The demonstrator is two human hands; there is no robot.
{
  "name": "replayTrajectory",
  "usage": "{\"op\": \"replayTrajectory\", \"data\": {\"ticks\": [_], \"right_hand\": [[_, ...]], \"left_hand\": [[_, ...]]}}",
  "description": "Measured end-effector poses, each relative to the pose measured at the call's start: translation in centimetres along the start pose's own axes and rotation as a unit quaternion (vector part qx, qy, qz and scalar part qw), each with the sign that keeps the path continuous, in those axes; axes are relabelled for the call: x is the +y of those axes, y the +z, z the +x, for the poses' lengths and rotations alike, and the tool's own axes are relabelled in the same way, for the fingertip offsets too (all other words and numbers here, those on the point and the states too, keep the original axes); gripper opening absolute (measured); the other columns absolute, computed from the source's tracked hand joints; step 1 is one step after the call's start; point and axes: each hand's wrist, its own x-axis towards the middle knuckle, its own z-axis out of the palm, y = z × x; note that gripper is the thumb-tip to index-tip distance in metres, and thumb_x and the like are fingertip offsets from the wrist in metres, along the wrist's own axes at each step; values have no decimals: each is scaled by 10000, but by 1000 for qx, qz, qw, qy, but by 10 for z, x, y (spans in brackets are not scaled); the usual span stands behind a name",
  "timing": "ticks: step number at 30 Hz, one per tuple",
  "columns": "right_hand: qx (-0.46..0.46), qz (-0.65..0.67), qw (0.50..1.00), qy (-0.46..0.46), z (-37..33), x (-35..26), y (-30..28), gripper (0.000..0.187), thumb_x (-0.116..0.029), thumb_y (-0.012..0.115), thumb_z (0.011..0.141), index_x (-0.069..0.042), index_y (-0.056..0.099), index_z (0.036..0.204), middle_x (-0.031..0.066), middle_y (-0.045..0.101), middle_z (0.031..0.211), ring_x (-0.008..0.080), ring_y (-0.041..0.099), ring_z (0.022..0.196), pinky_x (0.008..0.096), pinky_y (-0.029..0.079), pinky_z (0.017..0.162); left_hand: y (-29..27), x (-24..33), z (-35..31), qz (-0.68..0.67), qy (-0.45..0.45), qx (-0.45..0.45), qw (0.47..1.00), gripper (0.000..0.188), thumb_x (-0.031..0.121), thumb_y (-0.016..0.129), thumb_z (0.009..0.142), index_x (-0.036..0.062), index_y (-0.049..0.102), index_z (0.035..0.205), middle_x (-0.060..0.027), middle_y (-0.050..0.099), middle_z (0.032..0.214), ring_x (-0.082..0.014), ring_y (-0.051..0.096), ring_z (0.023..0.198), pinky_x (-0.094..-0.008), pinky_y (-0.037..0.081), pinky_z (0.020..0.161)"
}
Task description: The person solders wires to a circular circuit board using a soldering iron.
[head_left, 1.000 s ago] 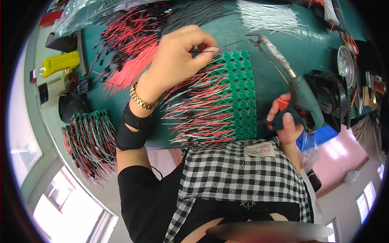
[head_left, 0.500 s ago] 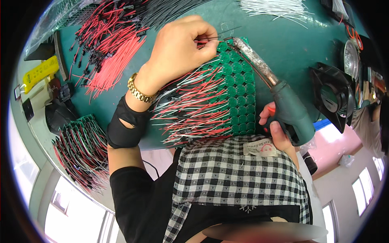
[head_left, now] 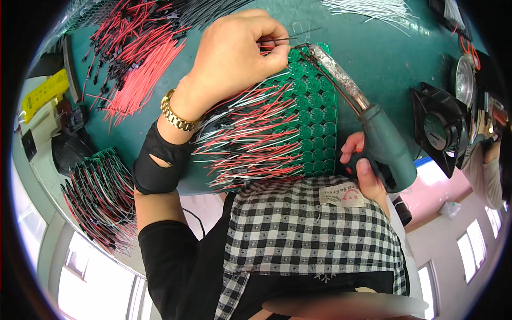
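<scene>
A panel of small round green circuit boards (head_left: 318,120) lies on the table in front of me. Rows of red, white and black wires (head_left: 256,140) are attached along its left part and fan out leftward. At the panel's far edge, my left hand (head_left: 234,56) pinches thin black and red wires (head_left: 277,39) between thumb and fingers. My right hand (head_left: 372,184) is wrapped round the dark grip of a soldering gun (head_left: 386,140). Its metal barrel slants up and left, and the tip sits at the panel's far edge, close beside my left fingertips. The exact contact point is too small to tell.
Red wires with black connectors (head_left: 125,50) are heaped at the far left, black wires (head_left: 213,12) and white wires (head_left: 370,10) farther back. A wired panel stack (head_left: 101,197) stands at left. A black fan (head_left: 438,128) stands at right, near another person's arm (head_left: 482,173).
My left hand has shifted slightly farther away with the wires still pinched. The soldering tip stays beside it at the panel's far edge. The whole view has moved a little.
</scene>
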Motion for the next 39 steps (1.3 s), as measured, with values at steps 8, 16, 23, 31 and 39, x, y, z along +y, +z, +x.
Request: {"op": "replayTrajectory", "data": {"ticks": [8, 16, 23, 31, 39], "right_hand": [[41, 25, 999, -2, 0, -1, 3, 597, -475, 675, 789, -39, 488, 1152, 113, 576, 886, 155, 571, 699, 257, 456, 577], [62, 60, 996, -26, 0, -4, 0, 608, -468, 689, 773, -34, 489, 1148, 120, 575, 855, 167, 571, 666, 279, 472, 581], [88, 97, 990, -61, 3, 1, -2, 607, -455, 688, 767, -19, 480, 1135, 123, 568, 841, 179, 567, 645, 292, 481, 584], [12, 44, 998, -45, 0, -1, -7, 584, -436, 653, 806, -39, 482, 1199, 117, 567, 891, 162, 557, 686, 283, 451, 595], [6, 14, 1000, -22, -4, -3, -7, 538, -426, 637, 826, -45, 494, 1177, 102, 568, 898, 150, 554, 688, 288, 451, 613]], "left_hand": [[0, 1, 1, 13, 9, 6, 1000, 60, 42, 679, 719, 16, 627, 732, -6, 548, 676, -57, 492, 563, -194, 396, 510], [-2, 0, -1, 24, 16, -5, 1000, 78, 55, 684, 731, 26, 622, 768, -7, 544, 699, -68, 483, 559, -200, 389, 506], [-20, -2, 2, -33, 41, -61, 997, 92, 73, 674, 780, 46, 622, 852, -57, 552, 734, -188, 555, 622, -295, 452, 555], [-8, 15, 1, -40, -22, -43, 998, 88, 37, 699, 749, 47, 665, 830, -47, 565, 727, -150, 566, 617, -265, 461, 555], [1, 12, 1, -21, -29, -27, 999, 58, 53, 678, 715, 44, 638, 755, -46, 560, 703, -152, 566, 603, -269, 463, 546]]}}
